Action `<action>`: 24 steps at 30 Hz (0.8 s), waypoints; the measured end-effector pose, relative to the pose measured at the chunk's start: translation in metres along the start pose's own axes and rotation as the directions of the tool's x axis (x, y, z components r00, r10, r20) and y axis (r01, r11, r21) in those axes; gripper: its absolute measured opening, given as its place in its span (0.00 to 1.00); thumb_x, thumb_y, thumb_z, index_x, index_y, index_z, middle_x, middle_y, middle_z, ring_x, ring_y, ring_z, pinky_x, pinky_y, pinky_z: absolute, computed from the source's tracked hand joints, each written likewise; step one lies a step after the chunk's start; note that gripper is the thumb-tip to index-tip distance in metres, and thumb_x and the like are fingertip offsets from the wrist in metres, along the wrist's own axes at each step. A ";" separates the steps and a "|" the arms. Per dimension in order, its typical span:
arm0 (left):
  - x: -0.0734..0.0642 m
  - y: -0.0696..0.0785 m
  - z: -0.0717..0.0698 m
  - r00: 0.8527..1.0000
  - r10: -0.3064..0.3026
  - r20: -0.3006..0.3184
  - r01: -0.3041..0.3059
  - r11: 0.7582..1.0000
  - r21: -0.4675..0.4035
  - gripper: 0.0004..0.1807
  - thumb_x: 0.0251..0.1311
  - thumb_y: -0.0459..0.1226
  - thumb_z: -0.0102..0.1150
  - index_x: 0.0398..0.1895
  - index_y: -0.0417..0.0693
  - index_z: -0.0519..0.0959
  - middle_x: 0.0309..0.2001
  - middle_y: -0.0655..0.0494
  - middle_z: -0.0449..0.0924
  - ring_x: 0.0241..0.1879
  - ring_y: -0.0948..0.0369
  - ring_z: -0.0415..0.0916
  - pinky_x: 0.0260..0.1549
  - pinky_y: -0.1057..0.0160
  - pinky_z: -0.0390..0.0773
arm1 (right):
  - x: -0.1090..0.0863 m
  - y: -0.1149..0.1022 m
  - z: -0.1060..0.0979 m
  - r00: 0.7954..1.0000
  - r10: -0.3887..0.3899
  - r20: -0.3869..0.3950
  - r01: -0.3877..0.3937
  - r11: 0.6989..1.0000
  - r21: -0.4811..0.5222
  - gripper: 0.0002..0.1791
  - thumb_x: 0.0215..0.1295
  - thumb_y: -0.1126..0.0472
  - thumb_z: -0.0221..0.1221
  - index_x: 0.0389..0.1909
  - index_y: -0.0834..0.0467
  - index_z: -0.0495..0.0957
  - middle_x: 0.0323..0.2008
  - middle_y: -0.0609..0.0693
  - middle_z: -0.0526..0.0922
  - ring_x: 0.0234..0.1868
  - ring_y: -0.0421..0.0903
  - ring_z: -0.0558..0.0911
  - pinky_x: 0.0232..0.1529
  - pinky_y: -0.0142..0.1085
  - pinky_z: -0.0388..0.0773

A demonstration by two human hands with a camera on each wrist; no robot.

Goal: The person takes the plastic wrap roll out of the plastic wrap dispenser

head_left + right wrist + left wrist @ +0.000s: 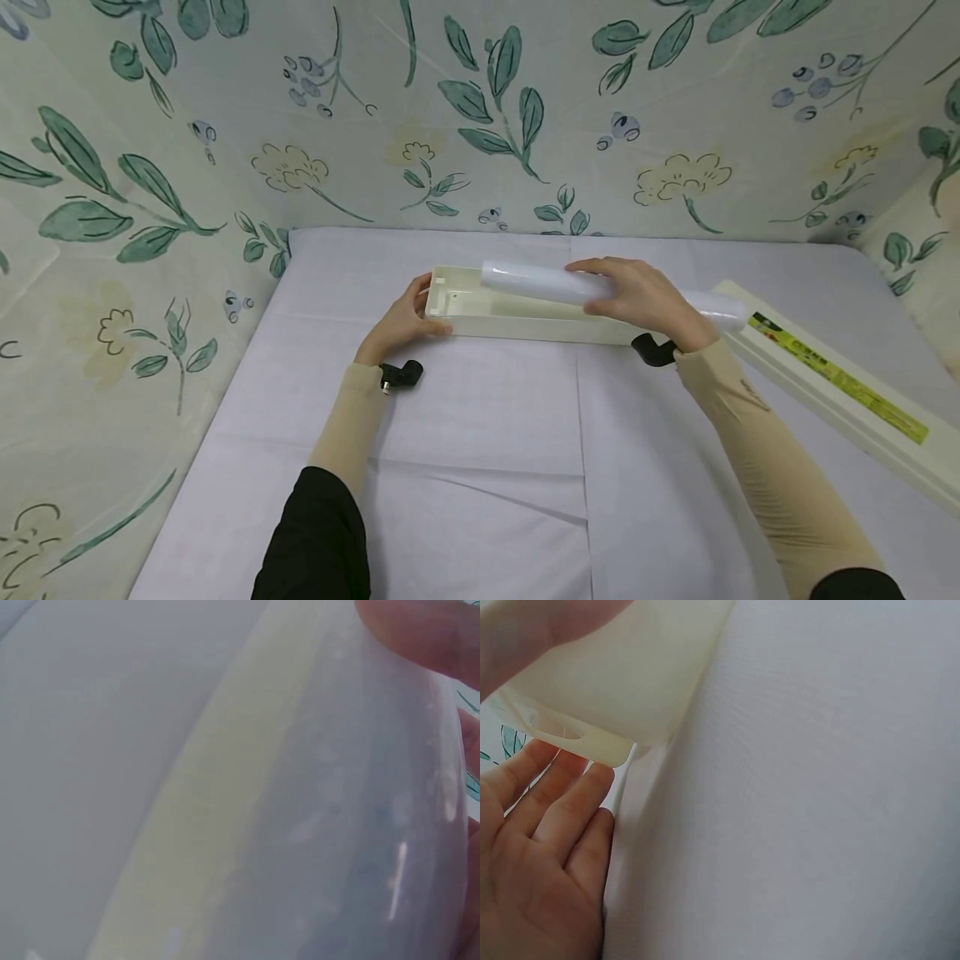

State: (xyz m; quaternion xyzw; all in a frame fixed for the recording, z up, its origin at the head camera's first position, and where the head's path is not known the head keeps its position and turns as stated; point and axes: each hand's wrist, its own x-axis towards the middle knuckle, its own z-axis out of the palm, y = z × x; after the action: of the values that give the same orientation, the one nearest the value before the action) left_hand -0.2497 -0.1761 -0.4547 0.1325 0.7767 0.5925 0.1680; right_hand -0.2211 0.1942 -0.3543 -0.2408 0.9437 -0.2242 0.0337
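The glossy roll point(536, 283) is held in the grip of the right hand point(637, 292), thumb and fingers curved about it, above the open box point(517, 327); its left end lies over the cavity and its right end near what looks like the labelled lid point(847, 402). The box's left end is held between thumb and fingers of the left hand point(405, 321). The box is best steadied flat on the surface point(472, 417), and the roll best aligned with its long walls; whether the rim is touched cannot be told. One roll, one box, one lid and two hands are counted.
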 end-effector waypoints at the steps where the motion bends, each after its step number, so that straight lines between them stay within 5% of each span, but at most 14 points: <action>1: 0.000 -0.001 0.000 1.000 0.002 -0.004 -0.002 1.000 0.003 0.58 0.44 0.31 0.74 0.75 0.51 0.46 0.71 0.49 0.55 0.67 0.55 0.57 0.64 0.51 0.57 | -0.001 0.001 0.000 1.000 0.002 -0.001 -0.002 1.000 0.000 0.33 0.55 0.60 0.68 0.64 0.48 0.72 0.62 0.54 0.73 0.63 0.55 0.69 0.60 0.54 0.63; 17: 0.002 -0.004 -0.001 1.000 0.004 -0.006 -0.004 1.000 0.010 0.58 0.44 0.31 0.74 0.75 0.52 0.46 0.72 0.49 0.54 0.68 0.55 0.55 0.65 0.52 0.56 | -0.011 0.010 -0.003 0.999 0.020 -0.026 -0.020 1.000 0.001 0.33 0.54 0.62 0.68 0.63 0.50 0.72 0.61 0.57 0.74 0.61 0.57 0.70 0.58 0.55 0.64; 24: -0.008 0.016 0.001 1.000 -0.005 0.018 0.005 1.000 0.010 0.57 0.45 0.28 0.72 0.75 0.45 0.44 0.72 0.43 0.53 0.69 0.51 0.55 0.64 0.50 0.56 | -0.014 0.011 -0.005 0.999 0.023 -0.029 -0.023 1.000 -0.001 0.33 0.54 0.62 0.68 0.63 0.51 0.73 0.60 0.58 0.75 0.61 0.58 0.71 0.58 0.55 0.64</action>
State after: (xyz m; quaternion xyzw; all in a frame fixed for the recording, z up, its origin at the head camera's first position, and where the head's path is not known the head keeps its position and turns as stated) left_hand -0.2420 -0.1738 -0.4385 0.1368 0.7783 0.5870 0.1756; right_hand -0.2144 0.2114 -0.3556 -0.2269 0.9470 -0.2264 0.0225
